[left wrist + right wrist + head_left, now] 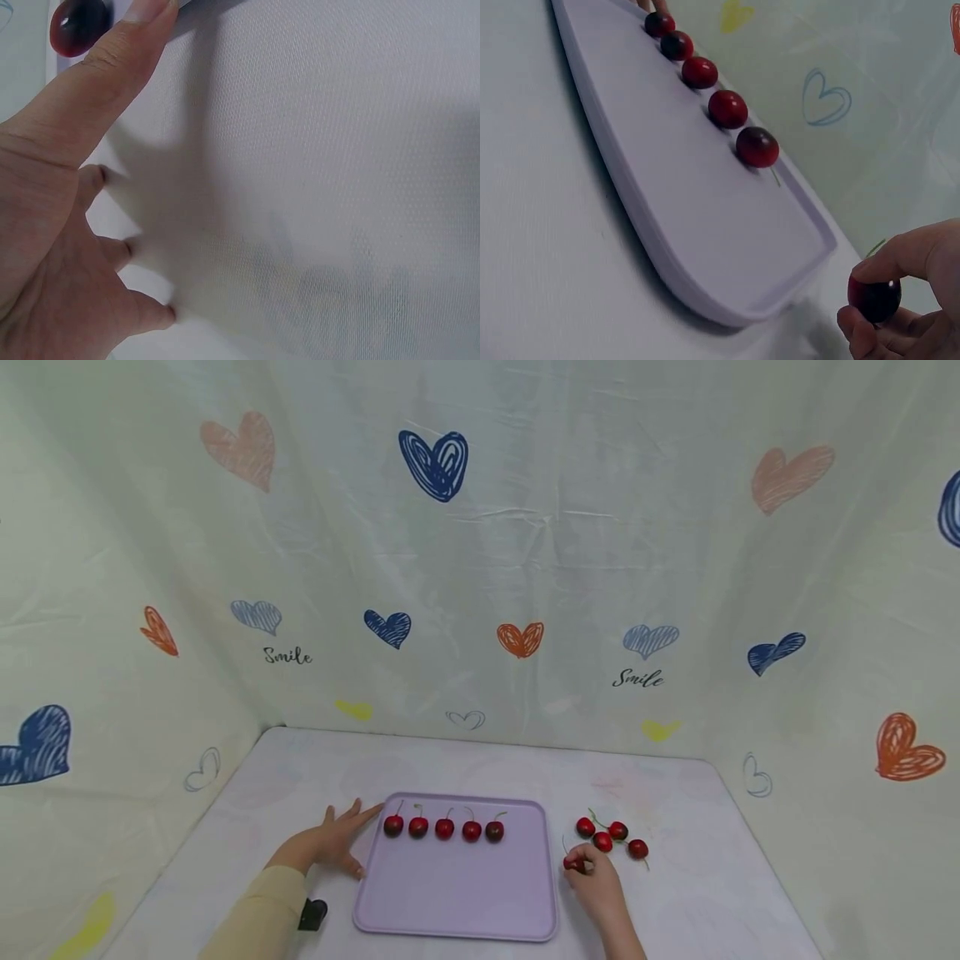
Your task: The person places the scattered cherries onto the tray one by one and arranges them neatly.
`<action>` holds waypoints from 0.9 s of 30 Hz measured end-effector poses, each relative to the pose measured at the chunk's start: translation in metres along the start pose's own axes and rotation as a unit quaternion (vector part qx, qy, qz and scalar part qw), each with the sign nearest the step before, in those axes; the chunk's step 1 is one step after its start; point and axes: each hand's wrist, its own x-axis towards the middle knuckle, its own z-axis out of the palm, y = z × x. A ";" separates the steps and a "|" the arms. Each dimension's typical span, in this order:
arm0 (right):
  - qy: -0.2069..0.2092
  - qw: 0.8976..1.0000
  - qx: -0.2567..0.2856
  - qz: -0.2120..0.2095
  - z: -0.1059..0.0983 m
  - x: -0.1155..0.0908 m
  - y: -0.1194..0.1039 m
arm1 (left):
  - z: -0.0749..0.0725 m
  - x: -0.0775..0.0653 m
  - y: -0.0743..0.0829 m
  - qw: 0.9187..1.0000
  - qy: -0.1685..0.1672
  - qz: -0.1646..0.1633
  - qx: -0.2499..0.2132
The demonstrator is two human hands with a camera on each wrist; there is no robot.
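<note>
My right hand (pixel 597 885) pinches a dark red cherry (pixel 876 298) between thumb and fingers, just off the right side of a lilac tray (pixel 457 893). Along the tray's far edge runs a row of several cherries (pixel 445 829), their stems pointing away. Spread and straight, the fingers of my left hand (pixel 334 841) touch the tray's left edge and the tabletop. In the left wrist view, the thumb (pixel 112 82) lies at the tray's rim beside one cherry (pixel 79 26). A loose group of several cherries (pixel 602 842) lies on the table beyond my right hand.
The white table (pixel 690 893) meets a pale curtain (pixel 555 568) printed with hearts at its back and sides. A small black object (pixel 313 914) sits beside my left sleeve (pixel 258 914).
</note>
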 end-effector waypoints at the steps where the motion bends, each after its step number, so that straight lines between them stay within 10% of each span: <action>1: -0.004 1.000 0.007 -0.002 0.003 -0.001 -0.003 | 0.000 0.000 0.000 1.000 0.000 -0.002 0.000; 18: -0.148 0.978 0.081 -0.124 0.047 -0.012 -0.034 | 0.001 0.001 0.000 1.000 -0.001 -0.008 0.004; 27: -0.177 0.970 0.129 -0.109 0.073 -0.022 -0.045 | 0.001 0.000 -0.002 1.000 0.000 -0.015 0.001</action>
